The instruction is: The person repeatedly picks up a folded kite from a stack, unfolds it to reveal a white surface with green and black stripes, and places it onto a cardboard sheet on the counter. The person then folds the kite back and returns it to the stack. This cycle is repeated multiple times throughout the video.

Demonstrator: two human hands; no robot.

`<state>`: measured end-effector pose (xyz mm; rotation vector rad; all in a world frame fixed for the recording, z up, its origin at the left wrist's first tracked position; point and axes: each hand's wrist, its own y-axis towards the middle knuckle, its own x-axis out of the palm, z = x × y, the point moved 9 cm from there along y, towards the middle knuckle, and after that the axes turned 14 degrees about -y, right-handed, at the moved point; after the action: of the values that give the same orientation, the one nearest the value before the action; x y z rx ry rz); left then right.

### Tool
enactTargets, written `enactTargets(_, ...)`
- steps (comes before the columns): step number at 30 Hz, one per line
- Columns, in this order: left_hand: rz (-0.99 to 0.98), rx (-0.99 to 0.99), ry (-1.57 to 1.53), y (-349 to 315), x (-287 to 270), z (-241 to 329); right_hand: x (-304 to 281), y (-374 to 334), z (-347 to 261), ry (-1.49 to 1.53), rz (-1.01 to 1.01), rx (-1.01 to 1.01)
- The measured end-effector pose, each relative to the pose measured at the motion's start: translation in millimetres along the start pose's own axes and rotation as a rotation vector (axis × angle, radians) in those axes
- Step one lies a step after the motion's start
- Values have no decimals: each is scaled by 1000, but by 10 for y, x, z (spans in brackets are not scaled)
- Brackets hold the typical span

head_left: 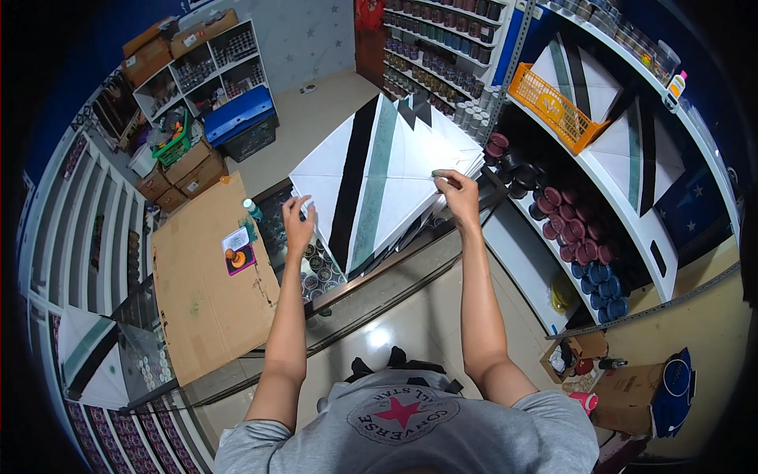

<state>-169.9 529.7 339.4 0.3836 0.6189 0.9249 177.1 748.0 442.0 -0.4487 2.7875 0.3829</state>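
Observation:
A thick stack of large white paper pieces (414, 166) lies on a glass-topped counter in front of me. The top piece has a broad black stripe and a grey-green stripe across it, with fold-like lines on its face. My right hand (459, 196) has thumb and index finger closed at its right edge. My left hand (298, 225) is at the left edge, fingers loosely curved and apart, touching or almost touching the paper. Whether its fingertips grip anything is hard to see. A dark zigzag-edged piece (416, 112) shows at the stack's far end.
Left of the stack, brown cardboard (205, 300) carries a stamp with an orange knob (234, 257), a magenta-edged ink pad (242, 264) and a small bottle (253, 209). More striped paper (91, 355) lies far left. White shelves (632, 229) with an orange basket (557, 110) curve along the right.

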Motion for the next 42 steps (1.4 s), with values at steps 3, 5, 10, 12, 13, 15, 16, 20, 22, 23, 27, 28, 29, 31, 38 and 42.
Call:
enactTargets(3, 25, -185, -176, 223, -64, -98, -252, -30, -51, 1, 18, -8)
enactTargets(5, 66, -205, -237, 360, -178, -124, -361, -61, -96, 10, 28, -15)
enactTargets(10, 107, -297, -252, 503, -277, -85, -650, -78, 14, 91, 51, 5)
enactTargets(12, 107, -388, -447, 490, -249, -132, -691, -76, 60, 101, 36, 0)
enactTargets(13, 107, -385, -507, 483, -237, -95, -714, -76, 96, 105, 31, -2)
enactTargets(15, 111, -381, -628, 462, -232, -25, -743, -84, 151, 99, 17, 2)
enactTargets(16, 135, -362, -592, 460, -262, 17, -749, -90, 167, 95, 8, 3)
enactTargets(20, 159, -370, -577, 437, -374, 42, -735, -107, 191, 125, 0, 34)
enactTargets(22, 190, -339, -601, 435, -429, 113, -725, -100, 202, 145, 10, 58)
enactTargets(23, 207, -323, -612, 434, -467, 146, -713, -82, 193, 108, 1, 43)
enactTargets(27, 202, -291, -628, 452, -603, 293, -699, 70, 205, -49, -33, -30)
enactTargets(28, 223, -287, -653, 440, -649, 333, -677, 105, 188, -91, -44, -52)
enactTargets(29, 224, -277, -655, 440, -698, 384, -657, 137, 196, -84, -56, -46)
enactTargets(31, 231, -257, -657, 427, -821, 455, -598, 176, 127, -71, -83, -35)
enactTargets(38, 276, -227, -611, 314, -1284, 684, -349, 386, -17, -13, -139, -100)
enactTargets(42, 282, -221, -548, 198, -1620, 681, -100, 357, -150, 28, -180, -119)
